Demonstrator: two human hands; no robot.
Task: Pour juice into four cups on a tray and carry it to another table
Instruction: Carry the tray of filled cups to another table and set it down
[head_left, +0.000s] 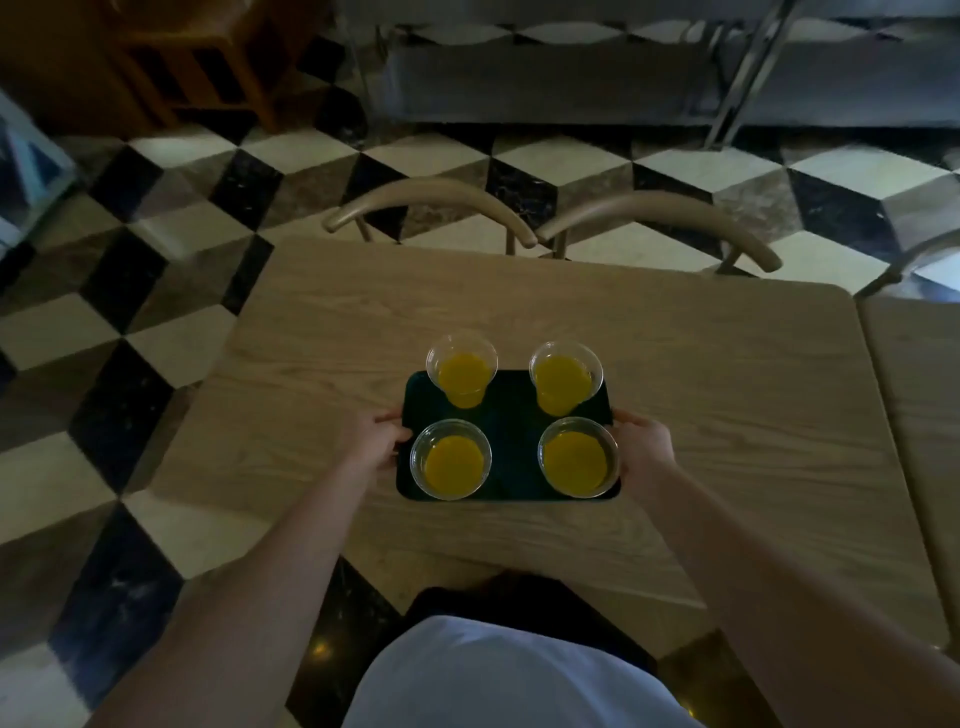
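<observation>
A dark green tray (511, 426) is over the middle of a wooden table (675, 395). Several clear plastic cups of orange juice stand upright on it, two at the far side (462, 371) (565, 378) and two at the near side (451, 460) (578, 457). My left hand (371, 441) grips the tray's left edge, thumb on the rim. On the opposite edge, my right hand (644, 447) holds the tray the same way. Whether the tray rests on the table or hangs just above it cannot be told.
Two curved chair backs (431, 200) (660, 218) stand at the table's far edge. A second wooden table (914, 415) adjoins on the right. Checkered floor (104, 338) surrounds the tables, with a wooden cabinet (171, 62) at the far left and metal shelving (623, 73) along the back.
</observation>
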